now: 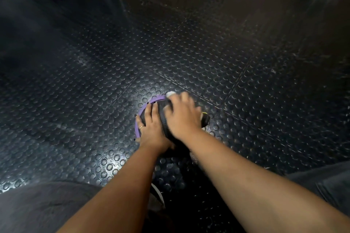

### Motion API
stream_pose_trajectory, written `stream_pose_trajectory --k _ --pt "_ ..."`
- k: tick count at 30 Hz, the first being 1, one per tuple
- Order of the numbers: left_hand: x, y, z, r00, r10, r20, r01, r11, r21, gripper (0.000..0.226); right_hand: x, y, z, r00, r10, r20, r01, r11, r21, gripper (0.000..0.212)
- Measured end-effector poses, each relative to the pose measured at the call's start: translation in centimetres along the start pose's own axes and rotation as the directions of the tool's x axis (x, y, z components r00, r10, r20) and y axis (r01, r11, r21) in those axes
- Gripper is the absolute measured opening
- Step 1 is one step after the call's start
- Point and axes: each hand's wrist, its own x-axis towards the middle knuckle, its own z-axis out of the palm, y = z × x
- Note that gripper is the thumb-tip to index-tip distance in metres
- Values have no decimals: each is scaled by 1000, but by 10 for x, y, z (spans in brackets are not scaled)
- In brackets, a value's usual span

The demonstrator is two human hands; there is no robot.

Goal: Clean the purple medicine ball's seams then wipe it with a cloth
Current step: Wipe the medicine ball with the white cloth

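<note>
Purple medicine ball [162, 113] is sitting on the studded rubber floor [94, 81]. The left hand [151, 128] is lying flat on the ball's left side, fingers spread, steadying it. The right hand [182, 117], motion-blurred, is curling over a white item [170, 93] on the ball's top. Whether it is cloth or brush cannot be told, so it is unclear if this is seam-scrubbing or wiping. The next move is probably calling for turning the ball under the bracing hand to expose untouched seams, without letting it roll.
</note>
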Motion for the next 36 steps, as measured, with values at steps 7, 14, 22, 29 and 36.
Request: stream_pose_trajectory --k 7,14,22,29,36 --pt "1 -14 -2 994 53 -98 -63 993 -101 148 4 7 28 999 32 0 -32 996 -79 32" --pt "-5 -13 -8 999 2 -51 -11 984 -177 161 18 85 19 877 395 274 -404 914 -25 37" --pt "-2 -41 -25 992 -114 -52 86 920 -381 163 1 99 24 899 430 87 -434 847 307 36" --pt "-12 -53 -17 979 -184 -86 110 837 -537 160 11 -21 20 957 -262 126 274 958 -90 39" --pt "-14 -58 -11 981 -151 -119 67 847 -527 162 4 5 55 982 180 53 -183 981 59 39"
